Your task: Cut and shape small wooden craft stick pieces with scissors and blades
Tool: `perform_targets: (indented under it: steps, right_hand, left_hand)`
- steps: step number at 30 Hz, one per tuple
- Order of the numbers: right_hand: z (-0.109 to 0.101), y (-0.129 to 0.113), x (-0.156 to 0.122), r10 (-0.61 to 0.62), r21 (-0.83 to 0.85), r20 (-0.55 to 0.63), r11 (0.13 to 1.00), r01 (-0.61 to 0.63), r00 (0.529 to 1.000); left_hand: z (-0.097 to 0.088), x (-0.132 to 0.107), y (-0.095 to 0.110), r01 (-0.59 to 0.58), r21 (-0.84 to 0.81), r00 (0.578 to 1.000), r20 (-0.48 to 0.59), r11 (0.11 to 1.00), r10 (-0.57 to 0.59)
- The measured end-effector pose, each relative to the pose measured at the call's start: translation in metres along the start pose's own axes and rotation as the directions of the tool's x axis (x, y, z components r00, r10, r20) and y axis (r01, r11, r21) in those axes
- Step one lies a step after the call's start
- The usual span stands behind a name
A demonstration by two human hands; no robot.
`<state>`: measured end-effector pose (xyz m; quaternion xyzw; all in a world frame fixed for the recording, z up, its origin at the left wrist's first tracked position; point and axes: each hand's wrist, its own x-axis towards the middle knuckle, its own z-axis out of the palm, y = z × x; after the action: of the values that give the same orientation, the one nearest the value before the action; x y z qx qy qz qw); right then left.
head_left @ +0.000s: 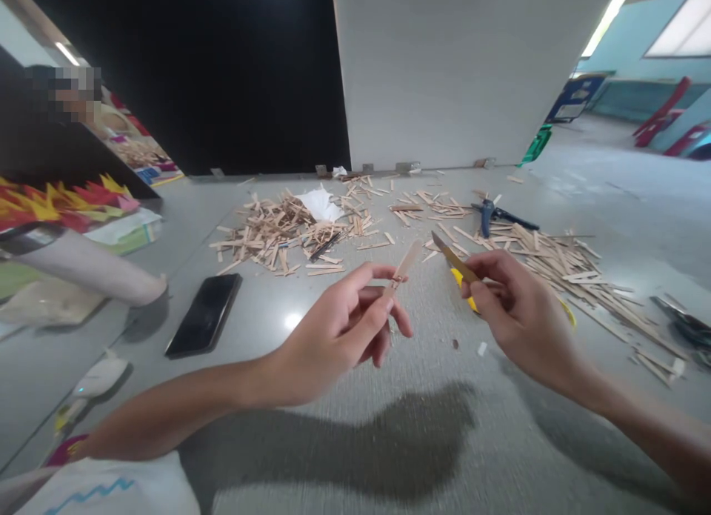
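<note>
My left hand point(347, 319) pinches a thin, flat wooden stick point(409, 261) between thumb and fingers, its end pointing up and away. A small reddish-brown mark or bit shows on the stick near the fingertips. My right hand point(514, 315) grips a narrow, tapered, brownish blade-like tool point(452, 256), whose pointed tip is directed toward the stick but apart from it. I cannot tell whether it is a knife or a file. Beneath the right hand lies a yellow object point(465, 287) on the floor, mostly hidden.
Short wood pieces point(266, 230) are heaped ahead with a crumpled white paper point(321, 204). Longer strips point(583, 270) lie right, beside a dark blue plier-like tool point(500, 215). A phone point(204, 315) and a pale tube point(105, 270) are left. Upright boards point(444, 78) block the far side.
</note>
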<state>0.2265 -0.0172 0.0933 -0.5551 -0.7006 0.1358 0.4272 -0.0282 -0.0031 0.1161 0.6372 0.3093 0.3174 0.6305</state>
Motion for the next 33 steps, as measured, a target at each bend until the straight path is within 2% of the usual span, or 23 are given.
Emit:
perform_targets:
  steps: [3, 6, 10, 14, 25, 29, 33]
  right_hand:
    - [-0.011, -0.015, -0.009, -0.042, 0.006, -0.045, 0.999, 0.043, 0.998]
    - [-0.018, -0.027, -0.016, -0.021, 0.038, -0.073, 0.999, 0.024, 0.997]
    - [-0.022, -0.036, -0.018, 0.055, 0.158, 0.064, 0.985, -0.065, 0.996]
    - [-0.019, -0.037, -0.016, 0.082, 0.200, 0.176, 0.973, -0.118, 0.981]
    - [-0.017, -0.031, -0.022, 0.082, 0.220, 0.186, 0.968, -0.123, 0.979]
    - [-0.019, -0.032, -0.023, 0.130, 0.290, 0.187, 0.940, -0.181, 0.974]
    - [-0.019, -0.038, -0.019, 0.165, 0.307, 0.263, 0.920, -0.245, 0.951]
  left_hand:
    - [0.000, -0.001, 0.003, -0.029, 0.065, 0.999, -0.037, 0.998, 0.031]
    - [-0.001, -0.001, 0.004, -0.059, 0.141, 0.995, -0.076, 0.988, 0.071]
    - [0.001, -0.001, 0.003, -0.167, 0.244, 0.963, -0.169, 0.955, 0.211]
    - [0.003, -0.003, 0.003, -0.234, 0.291, 0.936, -0.191, 0.928, 0.296]
    - [0.005, -0.005, 0.004, -0.239, 0.211, 0.927, -0.241, 0.948, 0.287]
    - [0.005, -0.005, 0.004, -0.245, 0.226, 0.922, -0.247, 0.943, 0.299]
    - [0.005, -0.004, 0.003, -0.248, 0.271, 0.920, -0.236, 0.930, 0.314]
